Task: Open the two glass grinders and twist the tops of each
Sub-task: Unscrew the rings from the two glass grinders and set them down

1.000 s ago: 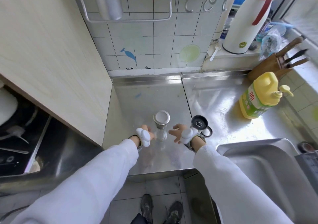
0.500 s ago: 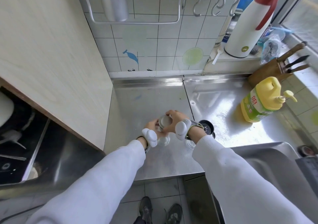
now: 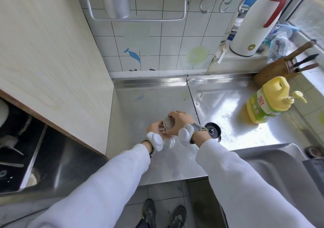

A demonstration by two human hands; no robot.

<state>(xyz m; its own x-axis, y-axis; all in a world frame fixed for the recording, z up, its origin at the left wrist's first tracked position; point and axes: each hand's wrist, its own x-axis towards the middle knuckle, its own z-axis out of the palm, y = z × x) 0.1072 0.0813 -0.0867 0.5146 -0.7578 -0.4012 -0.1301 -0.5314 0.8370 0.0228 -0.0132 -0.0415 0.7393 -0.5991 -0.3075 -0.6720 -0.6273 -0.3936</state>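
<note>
A glass grinder [image 3: 168,141] with a silver top [image 3: 168,122] stands upright on the steel counter [image 3: 149,105]. My right hand [image 3: 177,122] is wrapped over its top from the right. My left hand [image 3: 155,128] grips the glass body just below, from the left. A second grinder [image 3: 212,131] with a black top stands right behind my right wrist, partly hidden by it. Both wrists wear white trackers.
A yellow dish-soap bottle [image 3: 268,101] stands at the right, with a knife block [image 3: 284,66] behind it. A sink [image 3: 273,168] lies at the lower right. A wooden panel [image 3: 52,52] walls off the left side. A white thermos [image 3: 254,22] sits on the ledge.
One second ago both hands were open on either side of the silver-topped grinder. They have since closed on it, the right on the top, the left on the body.
</note>
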